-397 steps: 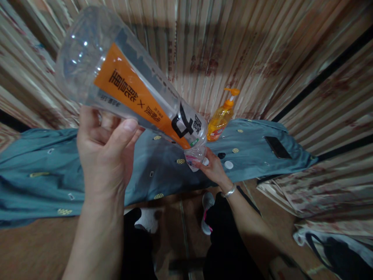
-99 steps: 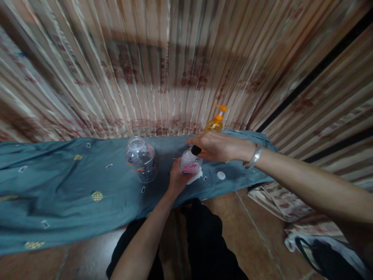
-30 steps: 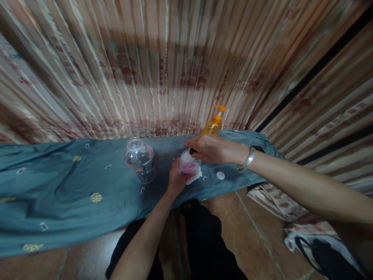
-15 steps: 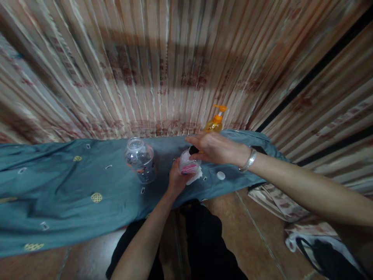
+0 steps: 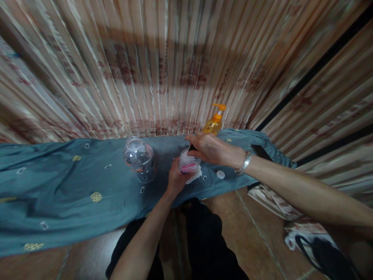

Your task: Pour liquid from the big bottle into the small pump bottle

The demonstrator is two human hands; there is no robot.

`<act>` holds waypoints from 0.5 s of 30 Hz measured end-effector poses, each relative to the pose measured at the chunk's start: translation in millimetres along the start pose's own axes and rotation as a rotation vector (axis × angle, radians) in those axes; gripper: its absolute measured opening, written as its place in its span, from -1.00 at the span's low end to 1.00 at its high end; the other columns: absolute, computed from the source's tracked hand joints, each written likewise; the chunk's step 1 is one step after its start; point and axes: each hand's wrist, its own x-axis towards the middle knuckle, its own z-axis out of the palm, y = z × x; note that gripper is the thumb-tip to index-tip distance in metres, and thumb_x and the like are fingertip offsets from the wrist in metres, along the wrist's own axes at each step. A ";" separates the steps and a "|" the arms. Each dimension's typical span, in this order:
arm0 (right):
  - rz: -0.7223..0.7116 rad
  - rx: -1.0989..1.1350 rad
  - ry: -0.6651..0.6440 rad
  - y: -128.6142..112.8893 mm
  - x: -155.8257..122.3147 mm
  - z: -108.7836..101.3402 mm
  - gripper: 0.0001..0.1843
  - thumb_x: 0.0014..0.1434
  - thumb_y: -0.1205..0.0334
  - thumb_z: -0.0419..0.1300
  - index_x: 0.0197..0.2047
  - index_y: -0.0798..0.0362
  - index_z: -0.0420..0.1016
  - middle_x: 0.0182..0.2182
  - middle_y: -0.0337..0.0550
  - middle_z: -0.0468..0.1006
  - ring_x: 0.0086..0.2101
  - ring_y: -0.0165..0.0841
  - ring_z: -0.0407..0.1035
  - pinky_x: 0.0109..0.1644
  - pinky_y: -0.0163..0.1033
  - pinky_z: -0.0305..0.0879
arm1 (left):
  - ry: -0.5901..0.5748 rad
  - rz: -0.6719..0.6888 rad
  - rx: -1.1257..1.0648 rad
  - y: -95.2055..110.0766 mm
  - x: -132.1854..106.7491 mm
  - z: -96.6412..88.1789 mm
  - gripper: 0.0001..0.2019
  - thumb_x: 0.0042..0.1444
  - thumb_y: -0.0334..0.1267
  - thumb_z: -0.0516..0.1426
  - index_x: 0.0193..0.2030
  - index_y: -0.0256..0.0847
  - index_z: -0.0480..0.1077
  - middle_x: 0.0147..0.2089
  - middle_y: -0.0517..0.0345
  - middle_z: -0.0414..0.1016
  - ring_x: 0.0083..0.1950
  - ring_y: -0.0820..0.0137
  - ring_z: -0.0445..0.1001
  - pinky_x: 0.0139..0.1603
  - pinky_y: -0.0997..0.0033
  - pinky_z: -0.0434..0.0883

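My left hand (image 5: 176, 179) is wrapped round the side of a small clear container with a pink label (image 5: 189, 166). Over its top, my right hand (image 5: 207, 147) is closed on a small black object (image 5: 192, 148) whose kind I cannot make out; the fingers cover most of it. White tissue (image 5: 196, 177) lies under and beside the container. A round white cap (image 5: 220, 174) rests on the cloth to its right. Just behind my right hand stands a pump bottle with an orange top (image 5: 217, 116) and yellow liquid.
A large clear plastic jar (image 5: 141, 161) without a lid stands left of my hands. Blue-green cloth (image 5: 67, 182) covers the low surface. A dark flat object (image 5: 261, 152) lies beyond my right forearm. Pleated curtain (image 5: 145, 77) hangs behind, and a bag (image 5: 317, 249) is on the floor at right.
My right hand and forearm have shifted slightly left, uncovering more of the dark flat object. The left hand still holds the container in about the same place.
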 end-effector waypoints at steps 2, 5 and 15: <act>-0.001 0.055 0.032 3.8 0.8 4.8 -0.59 0.72 0.16 0.43 0.47 0.16 0.67 0.18 0.22 0.88 0.10 0.02 0.82 0.13 -0.10 0.61 | 0.001 -0.007 -0.001 1.9 0.0 -1.9 -0.30 -0.15 -0.27 0.72 0.15 -0.03 0.64 0.07 0.12 0.83 0.12 0.02 0.83 0.24 0.03 0.75; -0.018 0.192 0.176 16.4 0.1 17.5 -0.43 0.68 0.10 0.48 0.59 0.12 0.63 0.26 0.24 0.89 0.24 0.09 0.82 0.31 0.02 0.69 | 0.011 -0.021 -0.002 4.6 0.4 -5.2 -0.30 -0.15 -0.30 0.71 0.14 -0.05 0.63 0.06 0.13 0.82 0.13 0.01 0.83 0.24 0.04 0.75; 0.380 0.259 0.102 40.1 -4.2 131.3 -0.55 0.64 0.37 0.35 0.50 0.07 0.75 0.38 0.27 0.88 0.44 0.01 0.78 0.46 -0.07 0.69 | 0.061 -0.089 -0.009 8.2 4.9 -15.6 -0.28 -0.20 -0.28 0.73 0.11 -0.06 0.60 -0.02 0.19 0.85 0.00 0.06 0.85 0.09 0.14 0.73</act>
